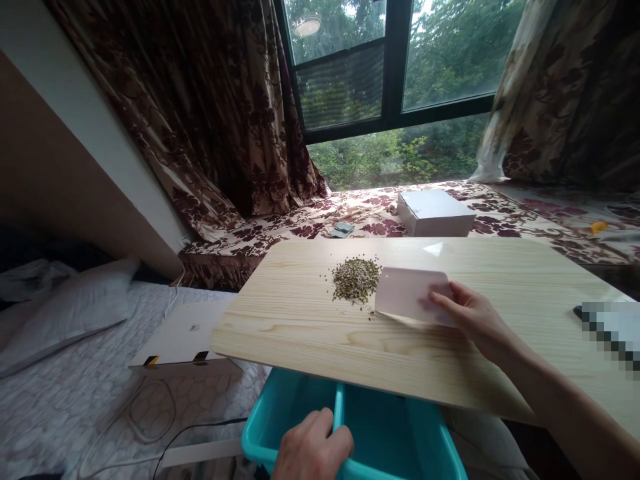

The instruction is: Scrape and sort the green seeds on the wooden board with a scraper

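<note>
Light wood-grain tabletop (300,333), rounded corners; on it, a loose heap of small green-and-white grains (356,279), stray grains around.

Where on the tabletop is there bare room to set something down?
Bare tabletop: left of the grain pile, and between the right hand and the pixelated object. Crowded: the middle, where grain pile, pale sheet and right hand cluster.

Beyond the grip, daylight enters a dark-framed glass window (393,67) between brown floral fabric curtains (260,100); left of it lies a white quilted bed (90,340).
</note>
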`<state>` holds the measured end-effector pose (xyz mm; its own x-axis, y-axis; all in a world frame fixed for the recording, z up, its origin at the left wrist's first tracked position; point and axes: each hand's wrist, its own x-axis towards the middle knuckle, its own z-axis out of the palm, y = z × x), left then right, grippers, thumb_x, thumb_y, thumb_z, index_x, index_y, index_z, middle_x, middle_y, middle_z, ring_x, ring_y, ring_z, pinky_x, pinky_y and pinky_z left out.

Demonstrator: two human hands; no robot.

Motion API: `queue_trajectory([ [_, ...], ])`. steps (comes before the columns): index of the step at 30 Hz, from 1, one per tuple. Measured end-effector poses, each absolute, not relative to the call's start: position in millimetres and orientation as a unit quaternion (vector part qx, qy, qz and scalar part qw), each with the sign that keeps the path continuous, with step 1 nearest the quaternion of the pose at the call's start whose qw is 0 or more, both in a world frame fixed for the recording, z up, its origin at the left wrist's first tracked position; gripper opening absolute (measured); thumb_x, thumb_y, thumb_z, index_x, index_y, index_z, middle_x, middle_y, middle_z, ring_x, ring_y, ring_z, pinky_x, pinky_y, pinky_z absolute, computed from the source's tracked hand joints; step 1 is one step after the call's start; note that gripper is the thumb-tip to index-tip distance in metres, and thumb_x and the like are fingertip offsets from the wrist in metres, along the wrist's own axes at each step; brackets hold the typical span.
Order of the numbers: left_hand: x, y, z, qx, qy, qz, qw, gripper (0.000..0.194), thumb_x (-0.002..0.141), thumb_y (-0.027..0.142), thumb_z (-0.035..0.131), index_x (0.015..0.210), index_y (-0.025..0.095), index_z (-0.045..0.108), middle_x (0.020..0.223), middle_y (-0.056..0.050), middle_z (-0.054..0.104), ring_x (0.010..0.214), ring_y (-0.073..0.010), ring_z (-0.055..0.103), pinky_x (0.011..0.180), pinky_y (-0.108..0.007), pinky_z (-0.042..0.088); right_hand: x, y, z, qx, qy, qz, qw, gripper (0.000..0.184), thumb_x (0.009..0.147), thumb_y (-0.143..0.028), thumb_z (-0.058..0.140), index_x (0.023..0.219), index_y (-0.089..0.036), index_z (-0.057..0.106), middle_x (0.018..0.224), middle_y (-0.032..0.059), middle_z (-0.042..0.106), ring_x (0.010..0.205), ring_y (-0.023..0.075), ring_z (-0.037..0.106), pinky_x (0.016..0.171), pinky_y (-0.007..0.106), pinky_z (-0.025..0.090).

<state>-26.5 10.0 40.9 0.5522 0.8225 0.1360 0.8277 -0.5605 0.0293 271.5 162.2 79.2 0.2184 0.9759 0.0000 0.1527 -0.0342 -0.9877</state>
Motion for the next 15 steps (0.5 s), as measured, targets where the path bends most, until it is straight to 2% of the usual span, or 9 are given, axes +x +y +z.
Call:
queue_trajectory([
  [5, -26.8, 10.7, 40.8, -0.881, -0.468, -0.07, 0.024, 0.022, 0.071, 0.019, 0.08, 0.075, 0.025, 0.059, 0.072, 0.005, 0.057, 0.065, -0.0122, 0.062, 0.053, -0.027, 0.035, 263.6, 155.4, 88.1, -0.577, -0.477, 0.438, 0.498, 0.035, 0.061, -0.045, 0.079, 0.086, -0.021, 0.072, 0.081, 0.0067, 0.079, 0.079, 0.0255, 0.074, 0.068, 0.032, 0.058],
  [8, -26.9, 10.7, 41.3, -0.881, -0.467, -0.079, 0.024, 0.02, 0.077, 0.036, 0.076, 0.076, 0.025, 0.059, 0.072, 0.004, 0.056, 0.065, -0.0126, 0.062, 0.054, -0.026, 0.037, 260.7, 152.8, 92.0, -0.568, -0.471, 0.448, 0.504, 0.038, 0.059, -0.047, 0.081, 0.086, -0.02, 0.071, 0.08, 0.007, 0.079, 0.079, 0.0254, 0.074, 0.067, 0.031, 0.058],
  [11, -26.7, 10.5, 40.9, -0.881, -0.464, -0.086, 0.026, 0.032, 0.083, 0.055, 0.067, 0.074, 0.025, 0.059, 0.071, 0.003, 0.055, 0.064, -0.0126, 0.062, 0.053, -0.027, 0.037, 260.2, 152.3, 93.1, -0.566, -0.475, 0.448, 0.502, 0.038, 0.059, -0.047, 0.081, 0.084, -0.02, 0.071, 0.079, 0.0069, 0.078, 0.078, 0.0253, 0.074, 0.067, 0.031, 0.057],
  [15, -26.6, 9.8, 40.3, -0.879, -0.469, -0.087, 0.02, 0.037, 0.085, 0.06, 0.064, 0.075, 0.025, 0.059, 0.071, 0.003, 0.055, 0.065, -0.0129, 0.062, 0.053, -0.027, 0.037, 259.2, 152.2, 92.7, -0.568, -0.482, 0.443, 0.499, 0.038, 0.058, -0.048, 0.081, 0.083, -0.021, 0.072, 0.078, 0.006, 0.078, 0.076, 0.0241, 0.073, 0.066, 0.03, 0.056],
])
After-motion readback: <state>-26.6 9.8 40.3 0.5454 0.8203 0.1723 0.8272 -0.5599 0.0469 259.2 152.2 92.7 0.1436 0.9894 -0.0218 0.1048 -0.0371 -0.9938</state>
